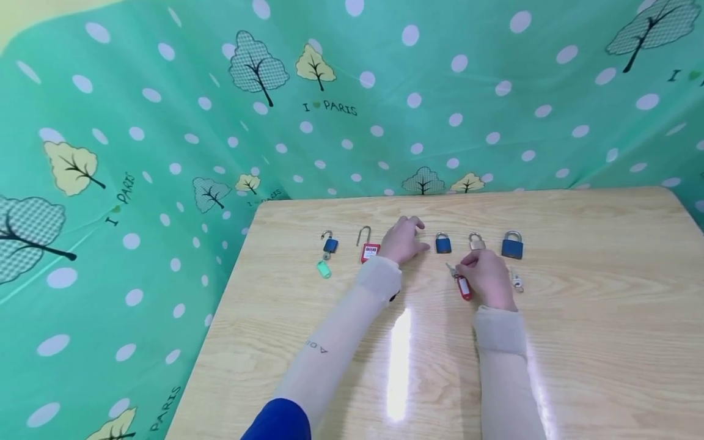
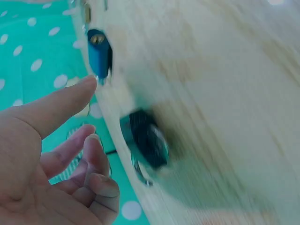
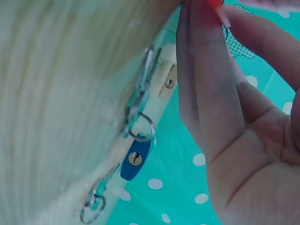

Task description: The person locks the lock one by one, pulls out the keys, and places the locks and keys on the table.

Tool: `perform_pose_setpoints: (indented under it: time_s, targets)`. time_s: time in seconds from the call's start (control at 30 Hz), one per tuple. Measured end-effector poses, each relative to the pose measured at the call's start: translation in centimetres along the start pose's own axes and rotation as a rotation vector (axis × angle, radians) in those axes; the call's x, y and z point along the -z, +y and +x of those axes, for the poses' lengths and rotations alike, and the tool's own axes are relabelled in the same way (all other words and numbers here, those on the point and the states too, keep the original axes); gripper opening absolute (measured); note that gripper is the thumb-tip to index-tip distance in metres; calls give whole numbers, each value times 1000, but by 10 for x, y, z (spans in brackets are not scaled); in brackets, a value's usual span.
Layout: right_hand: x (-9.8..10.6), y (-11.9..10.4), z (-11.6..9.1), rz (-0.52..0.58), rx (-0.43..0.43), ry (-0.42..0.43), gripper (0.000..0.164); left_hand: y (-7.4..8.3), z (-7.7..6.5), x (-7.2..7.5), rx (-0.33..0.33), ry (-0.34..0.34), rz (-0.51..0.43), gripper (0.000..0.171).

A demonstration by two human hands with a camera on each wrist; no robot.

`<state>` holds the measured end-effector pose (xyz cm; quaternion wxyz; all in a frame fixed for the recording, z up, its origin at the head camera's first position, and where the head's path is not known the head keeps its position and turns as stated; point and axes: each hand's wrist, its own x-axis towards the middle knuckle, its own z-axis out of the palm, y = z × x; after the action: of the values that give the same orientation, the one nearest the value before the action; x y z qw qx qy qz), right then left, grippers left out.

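Note:
My left hand hovers over the table with thumb and fingers apart, holding nothing. Below it, in the left wrist view, is a blurred dark padlock; the hand hides it from the head view. Just right of that hand stands a small blue padlock. My right hand pinches a set of keys with a red key tag; the keys point away to the left. The fingers hide part of the ring. Directly beyond this hand lies a brass padlock.
Left of my left hand are a red padlock with a long open shackle and a blue padlock with a key and green tag. A larger blue padlock and loose keys lie right. A polka-dot cloth borders the table.

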<state>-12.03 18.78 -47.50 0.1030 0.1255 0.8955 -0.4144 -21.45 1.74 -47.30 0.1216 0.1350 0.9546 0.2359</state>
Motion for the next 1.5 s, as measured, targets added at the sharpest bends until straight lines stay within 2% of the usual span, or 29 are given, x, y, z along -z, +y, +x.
perform_pose_setpoints:
  time_s: [0.1,0.33,0.47,0.57,0.7,0.9,1.0,1.23,1.4,1.5]
  targets:
    - [3,0,-2,-27,9,16,20,-8,-1,7,20,7,-36,46]
    - [9,-1,-7,-81,6,-5,24,-20,-4,18,48,17,-40,43]
    - [15,-7,-13,-136,4,-13,31,-24,-5,21,54,33,-45,41]
    - [16,-15,-16,-153,33,-11,34,-28,-4,23,59,42,-33,39]
    - [7,-31,-17,-145,81,-29,34,-35,-3,26,73,37,-45,39]
    - [-19,-49,-12,-142,134,-84,33,-46,-1,24,105,26,-110,38]
    - [-30,-55,-10,-145,153,-93,32,-46,1,20,114,22,-97,40]
    - [-45,-62,-7,-135,146,-89,32,-37,-3,18,103,-21,17,44]
    - [-52,-68,-4,-136,152,-96,39,-30,-8,19,88,-36,22,51]
    - [-55,-71,-2,-152,158,-91,31,-26,-8,19,72,-31,26,50]
